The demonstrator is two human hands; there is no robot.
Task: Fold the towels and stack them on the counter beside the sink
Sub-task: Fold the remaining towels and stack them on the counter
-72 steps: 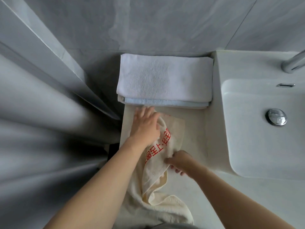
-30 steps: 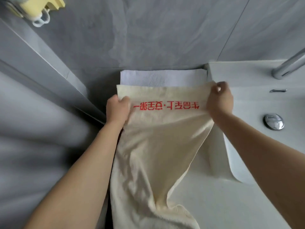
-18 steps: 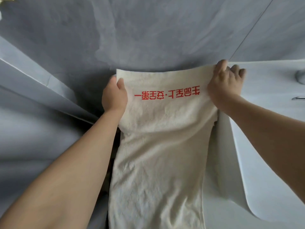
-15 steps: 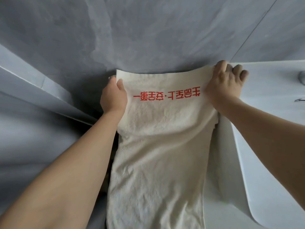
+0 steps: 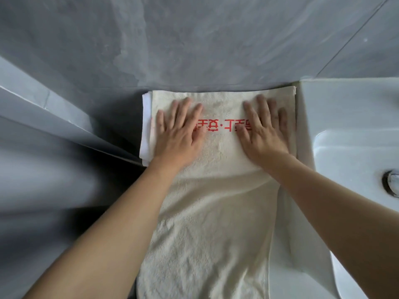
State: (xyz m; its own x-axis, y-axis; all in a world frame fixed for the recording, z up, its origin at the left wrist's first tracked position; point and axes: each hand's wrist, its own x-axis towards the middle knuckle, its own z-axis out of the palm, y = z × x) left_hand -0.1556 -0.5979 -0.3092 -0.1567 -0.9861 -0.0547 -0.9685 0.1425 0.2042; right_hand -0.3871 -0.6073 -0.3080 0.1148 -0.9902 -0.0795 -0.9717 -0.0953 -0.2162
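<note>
A cream towel (image 5: 216,212) with red printed characters lies lengthwise on the counter, its far end spread over the stack of folded towels against the wall. Only the white edge of that stack (image 5: 145,126) shows at the left. My left hand (image 5: 179,134) presses flat on the towel's left part, fingers straight and spread. My right hand (image 5: 264,130) presses flat on its right part in the same way. The near end of the towel hangs toward me over the counter's front.
The white sink (image 5: 354,147) sits right of the towel, its drain (image 5: 390,182) at the frame edge. A strip of white counter (image 5: 289,244) shows between towel and basin. Grey tiled wall (image 5: 194,39) rises behind; a grey ledge (image 5: 64,117) runs along the left.
Both hands let go of the towel's far corners and now lie flat on it. The towel's far end has come down onto the folded stack.
</note>
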